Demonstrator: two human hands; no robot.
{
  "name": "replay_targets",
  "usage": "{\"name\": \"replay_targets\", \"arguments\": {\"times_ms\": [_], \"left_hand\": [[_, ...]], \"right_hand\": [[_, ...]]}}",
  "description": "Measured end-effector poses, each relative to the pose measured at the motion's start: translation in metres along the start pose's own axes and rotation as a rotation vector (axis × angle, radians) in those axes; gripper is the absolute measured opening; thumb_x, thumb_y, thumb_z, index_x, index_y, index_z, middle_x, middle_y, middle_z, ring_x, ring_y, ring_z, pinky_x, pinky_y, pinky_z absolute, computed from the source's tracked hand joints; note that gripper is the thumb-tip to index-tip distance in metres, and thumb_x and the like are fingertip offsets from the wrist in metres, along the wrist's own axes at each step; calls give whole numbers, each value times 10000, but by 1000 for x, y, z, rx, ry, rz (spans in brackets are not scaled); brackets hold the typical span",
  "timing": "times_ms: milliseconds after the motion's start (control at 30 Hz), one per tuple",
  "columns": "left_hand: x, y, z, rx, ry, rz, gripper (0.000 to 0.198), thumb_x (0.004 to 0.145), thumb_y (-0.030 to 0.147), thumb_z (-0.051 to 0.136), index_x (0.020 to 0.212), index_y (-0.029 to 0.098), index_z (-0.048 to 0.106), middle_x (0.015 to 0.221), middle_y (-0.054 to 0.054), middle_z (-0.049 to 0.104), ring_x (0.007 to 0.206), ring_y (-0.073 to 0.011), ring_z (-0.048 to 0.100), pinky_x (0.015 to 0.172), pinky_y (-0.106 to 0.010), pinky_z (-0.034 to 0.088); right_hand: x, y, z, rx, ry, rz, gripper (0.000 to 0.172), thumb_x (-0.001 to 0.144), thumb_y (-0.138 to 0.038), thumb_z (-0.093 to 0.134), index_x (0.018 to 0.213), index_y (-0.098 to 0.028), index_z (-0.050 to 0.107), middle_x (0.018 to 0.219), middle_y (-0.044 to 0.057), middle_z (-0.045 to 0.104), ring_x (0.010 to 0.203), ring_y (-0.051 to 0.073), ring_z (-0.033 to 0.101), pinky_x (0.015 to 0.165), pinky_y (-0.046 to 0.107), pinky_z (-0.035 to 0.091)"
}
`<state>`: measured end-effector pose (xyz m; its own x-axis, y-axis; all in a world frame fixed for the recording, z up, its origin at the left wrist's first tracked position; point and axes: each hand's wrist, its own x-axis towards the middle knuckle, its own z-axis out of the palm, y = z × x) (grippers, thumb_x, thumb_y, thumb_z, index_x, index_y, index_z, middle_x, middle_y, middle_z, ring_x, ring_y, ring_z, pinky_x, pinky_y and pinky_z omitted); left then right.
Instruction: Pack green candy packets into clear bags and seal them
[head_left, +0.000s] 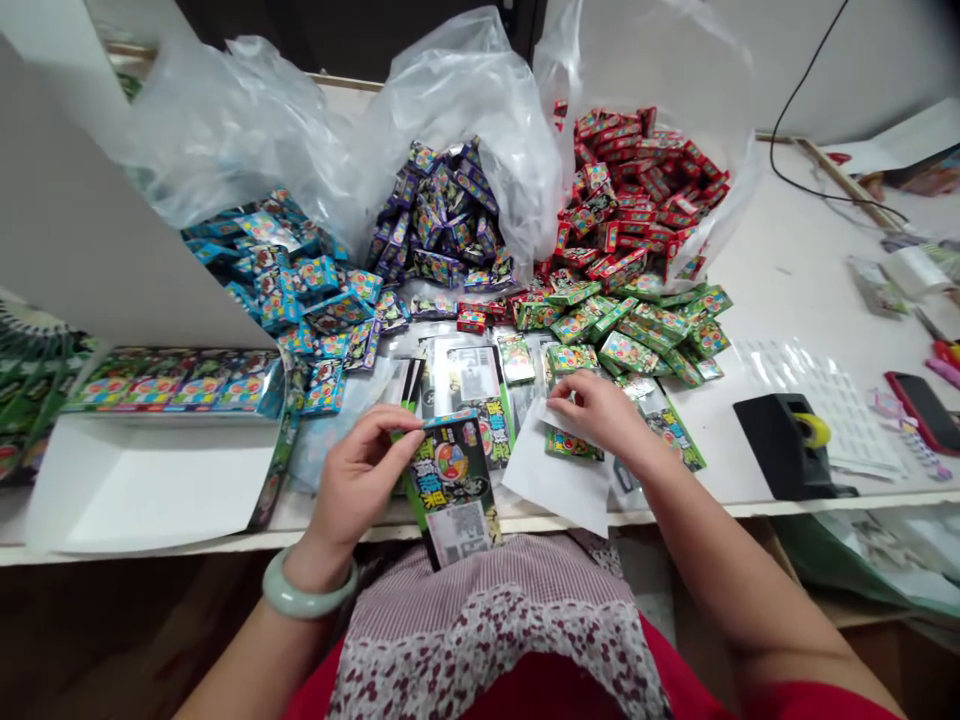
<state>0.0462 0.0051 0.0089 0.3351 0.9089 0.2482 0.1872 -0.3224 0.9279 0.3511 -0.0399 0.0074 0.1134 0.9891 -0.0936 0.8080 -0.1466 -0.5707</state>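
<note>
My left hand (360, 478) is closed on a clear printed packet (454, 490) with a small blue box at its top, held upright at the table's near edge. My right hand (600, 412) is closed in a pinch over a small green box (571, 443) that lies on a white sheet (555, 480). More flat packets (465, 375) lie just beyond both hands. Behind them are heaps of small boxes: blue (300, 280), purple (442, 220), red (637, 190) and green (637, 330).
Clear plastic bags (465, 90) stand open behind the heaps. A white display carton (150, 470) with a row of boxes sits at the left. A black tape dispenser (787, 440), a phone (922, 410) and a black cable (795, 180) are at the right.
</note>
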Motion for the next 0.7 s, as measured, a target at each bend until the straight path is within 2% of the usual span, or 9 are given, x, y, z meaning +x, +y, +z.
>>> {"name": "replay_targets", "arguments": {"times_ms": [100,200,300,367,433,533,633,700], "left_hand": [[0,2,1,-5,-16,9,34,866,191,616,890,206,636,889,-10,620,871,-146,592,753,-248,473],[-1,1,0,-13,-19,16,36,868,184,610,886,203,634,891,-10,621,863,-143,593,741,-246,470],[-1,-1,2,-25,-13,29,39,867,177,609,886,201,633,887,-13,616,861,-144,590,743,-253,469],[-1,-1,4,-37,-14,40,45,868,167,606,890,199,628,887,-16,608,867,-143,584,752,-258,465],[-1,0,6,-52,-22,54,46,869,159,602,892,196,620,883,-20,599,870,-143,578,753,-262,461],[-2,4,11,-75,-42,63,38,870,156,596,888,187,609,878,-27,588,851,-142,572,741,-271,456],[-4,9,14,-90,-51,64,30,862,153,598,875,180,603,863,-31,582,838,-146,568,749,-290,451],[-5,11,14,-96,-46,64,23,860,157,599,865,179,599,852,-32,578,836,-152,565,754,-301,448]], "right_hand": [[-4,-4,10,39,-6,8,143,836,-283,569,722,-205,608,801,43,634,711,173,557,657,307,396],[-10,-1,14,181,-48,89,138,847,-299,534,740,-213,549,730,20,627,663,163,547,626,296,398],[-18,2,9,444,-118,139,155,861,-351,518,785,-216,514,764,10,614,662,149,542,610,281,425],[-22,-4,0,568,-153,96,182,869,-376,525,790,-212,515,778,6,581,682,141,528,621,275,430],[-24,-20,-12,613,-182,-7,191,880,-375,537,787,-208,526,775,2,551,701,136,512,644,272,424],[-16,-60,-25,565,-255,-204,191,901,-361,541,794,-204,557,807,15,571,749,141,523,695,277,423],[2,-101,-25,423,-330,-360,178,893,-332,551,791,-193,592,834,30,615,791,148,551,738,283,422],[16,-120,-20,337,-402,-397,159,875,-308,560,784,-184,602,800,27,624,759,145,556,710,277,418]]}}
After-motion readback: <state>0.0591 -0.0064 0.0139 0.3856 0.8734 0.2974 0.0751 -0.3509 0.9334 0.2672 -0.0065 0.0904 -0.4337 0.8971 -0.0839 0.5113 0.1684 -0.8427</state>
